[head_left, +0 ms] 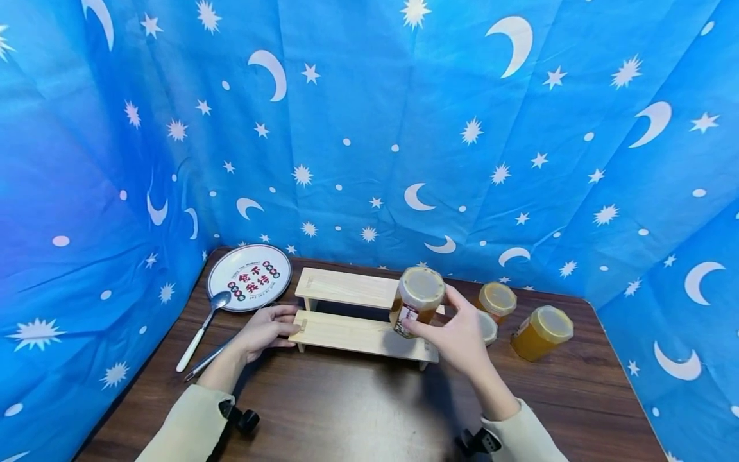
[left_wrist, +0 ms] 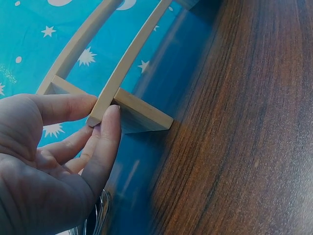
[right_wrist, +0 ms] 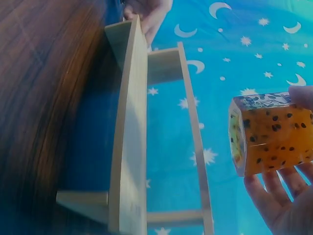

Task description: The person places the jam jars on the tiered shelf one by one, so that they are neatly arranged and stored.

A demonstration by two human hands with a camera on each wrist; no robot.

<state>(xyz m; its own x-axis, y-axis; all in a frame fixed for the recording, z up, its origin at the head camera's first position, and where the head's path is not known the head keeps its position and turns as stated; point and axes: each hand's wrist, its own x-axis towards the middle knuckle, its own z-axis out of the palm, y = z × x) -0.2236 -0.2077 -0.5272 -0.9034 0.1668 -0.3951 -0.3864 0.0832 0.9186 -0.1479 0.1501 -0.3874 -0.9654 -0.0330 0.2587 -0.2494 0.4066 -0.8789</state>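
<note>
— Where's the jar (head_left: 417, 310) right now?

— In my right hand (head_left: 458, 333), fingers and thumb curled round its sides, lid up and tipped a bit toward me. It hangs just above the right end of the rack's (head_left: 360, 333) lower step, not touching the wood. From the wrist view you can see the amber filling with dark seeds and clear air between the jar's base and the plank.

— And your left hand (head_left: 262, 332)?

— At the rack's left end. Thumb and fingers (left_wrist: 105, 142) pinch the corner of the lower step, bracing it against the table (head_left: 346, 410).

— So what step is this?

— I'd judge it's the placing: jar carried over, set-down not yet made. The next move, I reckon, calls for levelling the jar so the base meets the plank flat, lowering it gently, then letting go while the left keeps the rack from sliding.

— How are your arms?

— Both forearms reach forward from the near edge, sleeves (head_left: 185, 427) down to the wrists. Right wrist is cocked up, palm facing left.

— What else is around?

— Two more jars (head_left: 541, 332) toward the table's right edge, one of them lying over. A plate (head_left: 249, 277) in the far left corner, a spoon (head_left: 202, 328) just beside it.
</note>
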